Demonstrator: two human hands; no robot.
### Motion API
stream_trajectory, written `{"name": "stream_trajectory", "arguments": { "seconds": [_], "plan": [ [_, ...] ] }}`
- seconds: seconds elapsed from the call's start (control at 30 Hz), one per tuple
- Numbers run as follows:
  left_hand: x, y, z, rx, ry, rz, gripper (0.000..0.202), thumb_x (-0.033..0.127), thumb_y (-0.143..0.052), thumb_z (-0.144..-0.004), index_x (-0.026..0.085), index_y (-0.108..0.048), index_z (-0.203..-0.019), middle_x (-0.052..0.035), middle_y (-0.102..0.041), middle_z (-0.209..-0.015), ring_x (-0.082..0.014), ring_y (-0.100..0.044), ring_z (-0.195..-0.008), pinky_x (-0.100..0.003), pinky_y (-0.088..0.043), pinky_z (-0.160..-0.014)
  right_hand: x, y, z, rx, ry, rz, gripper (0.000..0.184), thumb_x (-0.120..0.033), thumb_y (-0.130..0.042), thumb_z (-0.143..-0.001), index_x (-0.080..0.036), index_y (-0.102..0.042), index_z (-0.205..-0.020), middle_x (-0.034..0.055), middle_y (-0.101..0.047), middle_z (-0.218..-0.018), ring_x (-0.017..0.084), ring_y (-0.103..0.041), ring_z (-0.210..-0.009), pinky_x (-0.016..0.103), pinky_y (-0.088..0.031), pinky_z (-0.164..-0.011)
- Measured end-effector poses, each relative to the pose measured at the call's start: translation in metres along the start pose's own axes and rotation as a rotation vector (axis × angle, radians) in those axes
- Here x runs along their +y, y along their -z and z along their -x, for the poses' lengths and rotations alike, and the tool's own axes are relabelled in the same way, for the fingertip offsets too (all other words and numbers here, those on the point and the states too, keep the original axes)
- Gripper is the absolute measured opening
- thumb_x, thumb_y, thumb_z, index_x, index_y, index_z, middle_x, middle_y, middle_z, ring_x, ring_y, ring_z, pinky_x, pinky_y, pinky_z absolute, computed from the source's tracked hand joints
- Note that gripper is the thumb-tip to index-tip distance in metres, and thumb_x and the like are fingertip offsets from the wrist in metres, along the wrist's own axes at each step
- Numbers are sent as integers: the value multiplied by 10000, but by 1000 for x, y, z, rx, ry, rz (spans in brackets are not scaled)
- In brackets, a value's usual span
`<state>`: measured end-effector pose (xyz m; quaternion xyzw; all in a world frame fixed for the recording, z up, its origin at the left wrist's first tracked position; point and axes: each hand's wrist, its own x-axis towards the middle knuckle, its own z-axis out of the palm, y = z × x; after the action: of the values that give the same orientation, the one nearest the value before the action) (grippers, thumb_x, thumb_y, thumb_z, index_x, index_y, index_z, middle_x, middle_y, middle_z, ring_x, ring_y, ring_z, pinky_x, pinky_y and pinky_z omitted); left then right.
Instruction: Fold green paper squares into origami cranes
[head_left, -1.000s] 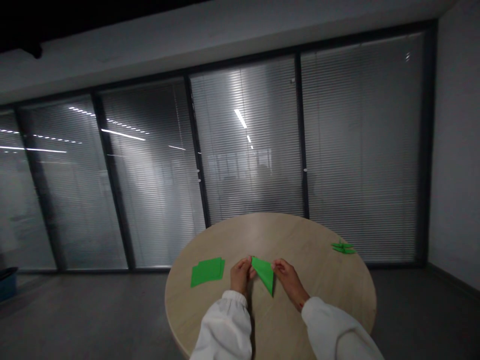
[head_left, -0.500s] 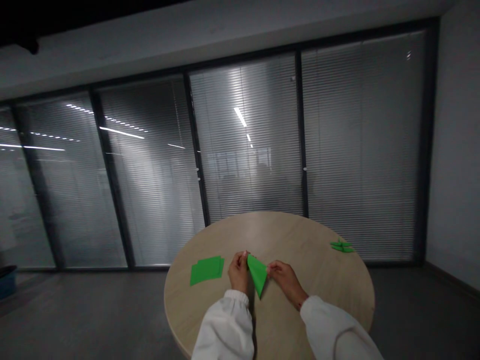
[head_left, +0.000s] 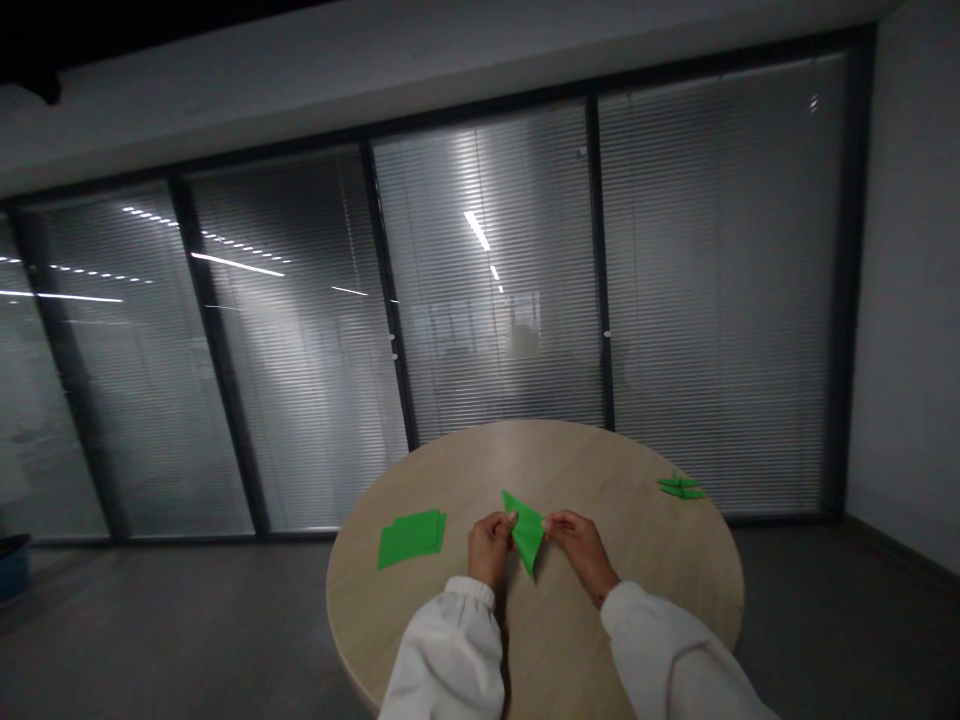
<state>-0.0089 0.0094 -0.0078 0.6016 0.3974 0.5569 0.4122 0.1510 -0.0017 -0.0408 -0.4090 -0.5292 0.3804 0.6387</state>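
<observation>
One green paper between two hands

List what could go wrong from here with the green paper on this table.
The left hand and right hand both pinch the folded green paper; an uneven pull might crease or tear it.

The flat green sheets lie beside the left hand and could be nudged.

The small green pieces sit near the table edge; a knock might drop them.
</observation>
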Motion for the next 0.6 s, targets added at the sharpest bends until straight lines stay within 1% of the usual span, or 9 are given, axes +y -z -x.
{"name": "stream_trajectory", "arguments": {
  "seconds": [0.07,0.13,0.27,0.33,0.4,0.5,0.6],
  "plan": [
    [-1,1,0,19,-19,-46,468,598,-641,-625,144,-588,-525,24,-484,-449,-105,-441,-439,-202,-357,-442,0,0,0,-5,3,-5,302,-487,-673,-661,-193,-669,-733,44,-699,-709,227,-641,-705,325,-486,-694],
    [-1,0,0,2,7,-35,474,607,-642,-617,144,-590,-529,22,-488,-452,-105,-446,-443,-202,-369,-442,-1,0,0,-5,3,-5,299,-483,-667,-666,-190,-667,-726,48,-698,-707,228,-642,-710,323,-486,-691],
    [2,-5,2,-110,168,63,510,642,-679,-532,138,-596,-543,20,-501,-456,-106,-460,-435,-229,-423,-462,1,4,-1,40,2,21,320,-501,-662,-662,-192,-671,-748,50,-708,-737,231,-647,-727,329,-489,-702],
    [5,-7,4,-159,213,62,517,636,-710,-481,134,-597,-528,20,-503,-442,-105,-460,-417,-234,-422,-455,2,5,-2,53,0,21,331,-506,-661,-663,-191,-674,-765,49,-711,-747,229,-648,-726,331,-489,-710],
    [8,-8,5,-178,206,47,511,627,-722,-465,135,-589,-500,23,-495,-414,-99,-446,-387,-227,-397,-430,2,5,-2,51,-5,6,335,-505,-668,-659,-187,-675,-762,50,-711,-744,228,-648,-720,331,-489,-708],
    [10,-6,6,-158,151,22,501,623,-703,-508,139,-576,-476,26,-487,-374,-92,-422,-347,-217,-355,-396,0,3,-1,33,1,-18,333,-508,-675,-654,-187,-675,-741,51,-709,-727,231,-648,-715,325,-489,-693],
    [10,-5,7,-153,150,44,498,619,-704,-514,138,-579,-476,27,-493,-374,-96,-436,-351,-218,-362,-400,-2,3,-1,41,9,-7,326,-507,-670,-660,-191,-676,-739,45,-708,-720,229,-648,-716,318,-488,-688]
  ]
}}
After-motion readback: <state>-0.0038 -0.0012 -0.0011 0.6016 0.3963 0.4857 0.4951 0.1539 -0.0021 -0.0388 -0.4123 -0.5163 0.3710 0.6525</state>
